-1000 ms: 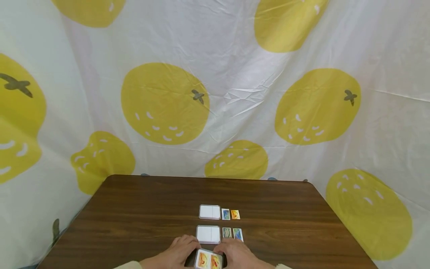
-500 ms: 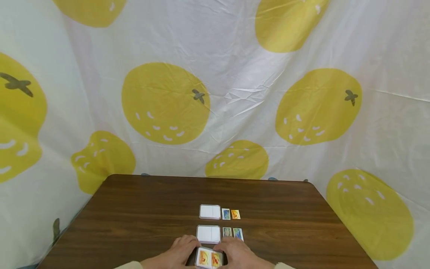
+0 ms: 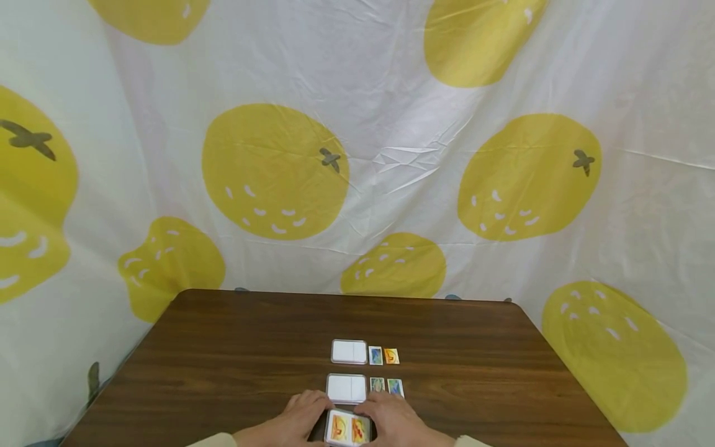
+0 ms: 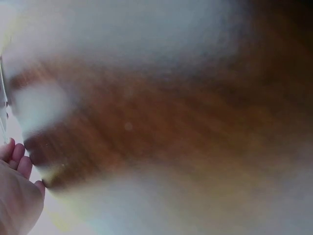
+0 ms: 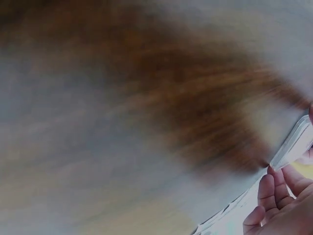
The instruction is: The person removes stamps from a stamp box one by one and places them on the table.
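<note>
At the table's near edge a small white card holder with two orange picture cards in it is held between both hands. My left hand grips its left side and my right hand grips its right side, fingers curled round the edges. Just beyond lies an empty white holder with two small cards to its right. Farther off sits another empty white holder beside a blue card and an orange card. The wrist views are blurred, showing curled fingers against a white edge.
The dark brown wooden table stretches away to the left, right and far side. A white cloth with large yellow fruit prints hangs behind and around the table.
The holder with the orange cards has tilted and shifted slightly between the hands. Both hands stay at its sides.
</note>
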`<state>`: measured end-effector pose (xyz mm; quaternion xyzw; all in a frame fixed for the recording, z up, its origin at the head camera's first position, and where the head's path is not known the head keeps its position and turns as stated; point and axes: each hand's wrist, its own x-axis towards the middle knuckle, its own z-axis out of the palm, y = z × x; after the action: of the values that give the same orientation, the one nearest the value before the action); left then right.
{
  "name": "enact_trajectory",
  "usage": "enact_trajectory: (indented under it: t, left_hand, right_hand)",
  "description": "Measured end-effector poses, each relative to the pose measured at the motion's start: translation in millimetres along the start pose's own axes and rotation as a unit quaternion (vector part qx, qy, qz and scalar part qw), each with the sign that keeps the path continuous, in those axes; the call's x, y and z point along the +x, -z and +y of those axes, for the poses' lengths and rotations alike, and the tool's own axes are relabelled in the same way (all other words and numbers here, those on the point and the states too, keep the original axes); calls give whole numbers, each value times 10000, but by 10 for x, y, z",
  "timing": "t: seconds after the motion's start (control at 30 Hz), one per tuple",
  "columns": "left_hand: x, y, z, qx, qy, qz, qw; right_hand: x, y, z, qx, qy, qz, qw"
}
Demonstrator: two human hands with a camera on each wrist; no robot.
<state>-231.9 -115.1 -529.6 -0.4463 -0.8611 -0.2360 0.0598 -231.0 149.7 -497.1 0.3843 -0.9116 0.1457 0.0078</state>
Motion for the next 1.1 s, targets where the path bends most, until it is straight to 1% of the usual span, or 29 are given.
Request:
enact_trajectory:
  t: [0.27, 0.4, 0.53, 0.6, 0.67, 0.73, 0.8, 0.87, 0.93, 1.1]
  left_hand:
    - [-5, 28, 18, -192, -4, -50, 9998]
    - [-2, 50, 27, -306, 5, -95, 9995]
    - [-4, 44, 28, -275, 51, -90, 9996]
    - [-6, 35, 27, -144, 123, -85, 9998]
    - [-4, 32, 27, -123, 293, -74, 9995]
    - [-8, 36, 16, -92, 374, -53, 9992]
    - [-13, 49, 12, -114, 402, -16, 9991]
    - [-14, 66, 9, -145, 337, 5, 9993]
    - [-11, 80, 7, -122, 273, -31, 9995]
    - [-1, 101, 10, -176, 318, -183, 9992]
  right_hand:
    - [17, 17, -19, -119, 314, 59, 9994]
    - [20, 18, -16, -152, 398, 54, 9991]
    - [26, 21, -18, -213, 410, 24, 9989]
    - [32, 18, -14, -158, 410, 20, 9990]
    - [30, 11, -13, 48, 434, 1, 9990]
    - [30, -14, -20, 175, 608, 111, 9979]
    - [33, -37, -25, 238, 780, 217, 9964]
    - [32, -45, -30, 189, 885, 272, 9955]
    - [33, -36, -24, 187, 795, 210, 9964]
    - [24, 22, 0, 337, 421, -93, 9985]
